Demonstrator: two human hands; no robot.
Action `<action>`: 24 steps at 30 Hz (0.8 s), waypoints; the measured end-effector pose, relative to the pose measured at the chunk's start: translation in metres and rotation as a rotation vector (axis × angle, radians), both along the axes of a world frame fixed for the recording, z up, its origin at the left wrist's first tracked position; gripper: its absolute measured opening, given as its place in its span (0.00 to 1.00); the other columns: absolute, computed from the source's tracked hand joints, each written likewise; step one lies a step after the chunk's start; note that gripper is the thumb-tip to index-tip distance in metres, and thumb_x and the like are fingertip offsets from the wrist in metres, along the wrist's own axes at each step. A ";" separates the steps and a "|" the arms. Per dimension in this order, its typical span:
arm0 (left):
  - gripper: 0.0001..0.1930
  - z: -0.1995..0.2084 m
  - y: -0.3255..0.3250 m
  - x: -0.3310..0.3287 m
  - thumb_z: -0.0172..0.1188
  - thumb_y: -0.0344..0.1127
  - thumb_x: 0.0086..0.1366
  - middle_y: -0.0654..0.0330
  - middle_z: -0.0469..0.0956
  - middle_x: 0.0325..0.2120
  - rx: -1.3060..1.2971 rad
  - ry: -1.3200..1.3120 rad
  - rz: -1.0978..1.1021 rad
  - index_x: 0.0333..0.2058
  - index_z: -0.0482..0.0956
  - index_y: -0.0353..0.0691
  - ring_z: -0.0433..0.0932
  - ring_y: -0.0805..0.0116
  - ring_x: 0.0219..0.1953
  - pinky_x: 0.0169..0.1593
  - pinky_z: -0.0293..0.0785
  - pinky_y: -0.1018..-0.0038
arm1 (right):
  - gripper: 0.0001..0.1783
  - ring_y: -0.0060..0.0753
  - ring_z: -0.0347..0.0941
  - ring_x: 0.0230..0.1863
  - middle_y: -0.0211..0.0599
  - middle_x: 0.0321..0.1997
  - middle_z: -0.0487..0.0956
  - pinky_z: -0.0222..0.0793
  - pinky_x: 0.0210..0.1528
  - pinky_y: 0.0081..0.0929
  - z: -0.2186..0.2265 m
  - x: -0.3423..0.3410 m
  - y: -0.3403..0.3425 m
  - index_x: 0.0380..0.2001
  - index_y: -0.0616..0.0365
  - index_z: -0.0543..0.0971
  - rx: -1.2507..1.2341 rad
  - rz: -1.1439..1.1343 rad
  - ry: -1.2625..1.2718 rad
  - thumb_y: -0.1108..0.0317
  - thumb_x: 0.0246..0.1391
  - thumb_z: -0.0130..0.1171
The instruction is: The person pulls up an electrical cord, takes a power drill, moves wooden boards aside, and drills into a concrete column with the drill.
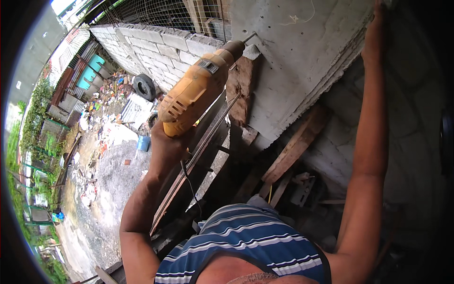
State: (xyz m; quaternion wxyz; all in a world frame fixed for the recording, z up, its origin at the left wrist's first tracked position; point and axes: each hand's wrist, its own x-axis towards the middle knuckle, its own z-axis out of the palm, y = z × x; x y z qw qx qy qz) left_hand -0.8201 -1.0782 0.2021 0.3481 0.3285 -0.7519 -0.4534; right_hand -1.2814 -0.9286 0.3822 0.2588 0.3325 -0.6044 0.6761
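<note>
My left hand (170, 142) is closed round the handle of a yellow-orange power drill (196, 87), which is tilted up and to the right. Its long thin bit reaches the lower left part of a grey cement-like panel (293, 61). Whether the tip has entered the panel, I cannot tell. A dark cord (190, 184) hangs below the drill. At the panel's rough right edge, high up, is my right hand (372, 40), with the arm stretched out. Its fingers are partly hidden in the dark rim of the view.
A rough wooden post (241, 90) stands behind the panel's left edge, and a wooden beam (297, 144) slants beneath it. Metal bars (203, 146) run below the drill. Down to the left lie a gravel heap (104, 170), a tyre (144, 87) and rubbish beside a block wall (151, 49).
</note>
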 end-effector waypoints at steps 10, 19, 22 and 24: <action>0.15 -0.004 0.004 -0.004 0.69 0.26 0.54 0.63 0.83 0.34 0.086 0.048 0.024 0.42 0.81 0.34 0.81 0.75 0.33 0.37 0.77 0.76 | 0.40 0.36 0.58 0.73 0.44 0.73 0.64 0.51 0.72 0.30 0.003 0.007 0.000 0.69 0.65 0.64 -0.037 0.016 -0.002 0.42 0.68 0.47; 0.14 -0.005 0.004 -0.006 0.70 0.27 0.55 0.63 0.83 0.33 0.071 0.046 -0.008 0.41 0.81 0.33 0.81 0.76 0.33 0.37 0.78 0.77 | 0.40 0.36 0.59 0.72 0.44 0.72 0.65 0.51 0.72 0.30 0.004 0.012 0.000 0.68 0.65 0.65 -0.057 0.014 0.004 0.42 0.67 0.49; 0.14 -0.002 0.007 -0.006 0.70 0.27 0.55 0.63 0.83 0.32 0.065 0.044 -0.009 0.41 0.81 0.33 0.81 0.76 0.32 0.36 0.78 0.77 | 0.40 0.36 0.60 0.72 0.44 0.72 0.66 0.52 0.72 0.30 0.004 0.014 0.000 0.68 0.65 0.65 -0.062 0.013 0.010 0.42 0.66 0.49; 0.14 -0.003 0.007 -0.006 0.71 0.27 0.54 0.63 0.83 0.32 0.056 0.038 -0.014 0.40 0.81 0.33 0.81 0.76 0.32 0.36 0.77 0.77 | 0.40 0.36 0.60 0.72 0.44 0.71 0.66 0.52 0.72 0.30 0.004 0.015 0.000 0.68 0.65 0.66 -0.068 0.013 0.011 0.42 0.66 0.50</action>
